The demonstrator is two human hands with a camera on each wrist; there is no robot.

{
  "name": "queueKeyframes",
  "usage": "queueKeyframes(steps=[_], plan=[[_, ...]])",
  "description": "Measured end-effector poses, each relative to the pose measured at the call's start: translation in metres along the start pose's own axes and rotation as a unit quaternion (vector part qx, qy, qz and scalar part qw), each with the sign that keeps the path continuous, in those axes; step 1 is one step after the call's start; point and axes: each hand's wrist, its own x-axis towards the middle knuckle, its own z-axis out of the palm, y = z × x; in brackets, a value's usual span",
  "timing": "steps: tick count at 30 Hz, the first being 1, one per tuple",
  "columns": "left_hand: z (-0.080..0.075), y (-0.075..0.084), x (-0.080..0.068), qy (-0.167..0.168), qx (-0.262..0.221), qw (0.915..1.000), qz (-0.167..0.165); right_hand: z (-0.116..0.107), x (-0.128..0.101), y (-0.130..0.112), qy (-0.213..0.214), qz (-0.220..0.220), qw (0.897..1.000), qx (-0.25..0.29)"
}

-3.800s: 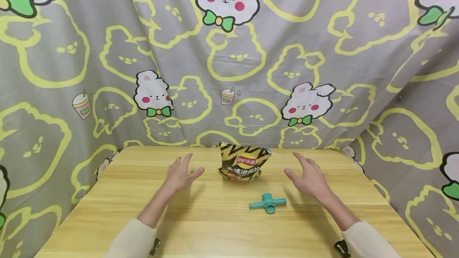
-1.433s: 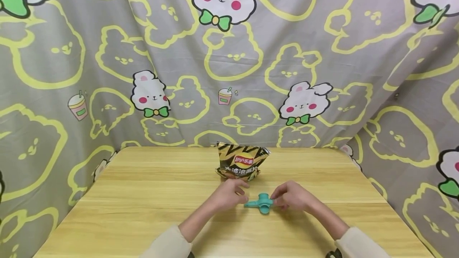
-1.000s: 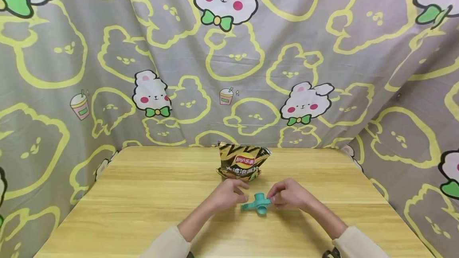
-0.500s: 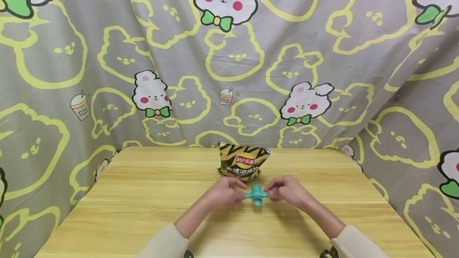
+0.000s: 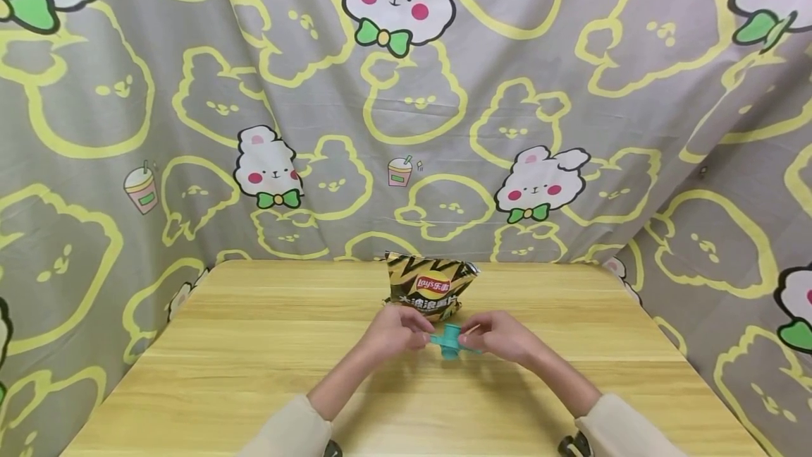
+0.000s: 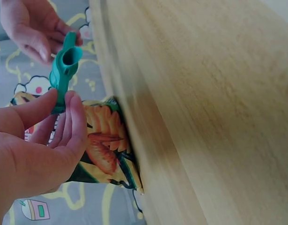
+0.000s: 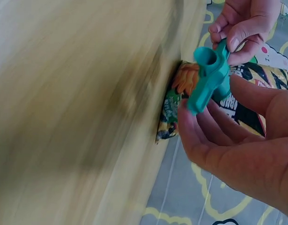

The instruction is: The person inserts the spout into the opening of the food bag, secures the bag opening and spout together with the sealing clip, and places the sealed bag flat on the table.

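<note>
One teal bag-sealing clip [image 5: 450,340], held above the counter [image 5: 254,344] just in front of the single Lay's chip bag [image 5: 430,290], pinched at its ends by left hand [image 5: 396,332] and right hand [image 5: 501,337]; steady, even end grips likely keep it level.

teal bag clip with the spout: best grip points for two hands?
Take the teal clip by its two bar ends, one hand from each side, as the left hand and right hand pinch it now. The round spout sits mid-bar, so end grips probably leave it clear. The chip bag stands just behind, so come from the near side.
</note>
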Motion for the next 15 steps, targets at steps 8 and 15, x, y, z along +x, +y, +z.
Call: queueKeyframes(steps=[8,15], plan=[[0.002,0.002,0.000,0.009,0.020,0.9997,0.008,0.010,0.013,-0.010,0.010,-0.019,1.000,-0.016],[0.001,0.003,0.001,0.015,0.048,0.9986,0.013,0.012,0.021,-0.014,0.002,-0.012,1.000,-0.014]])
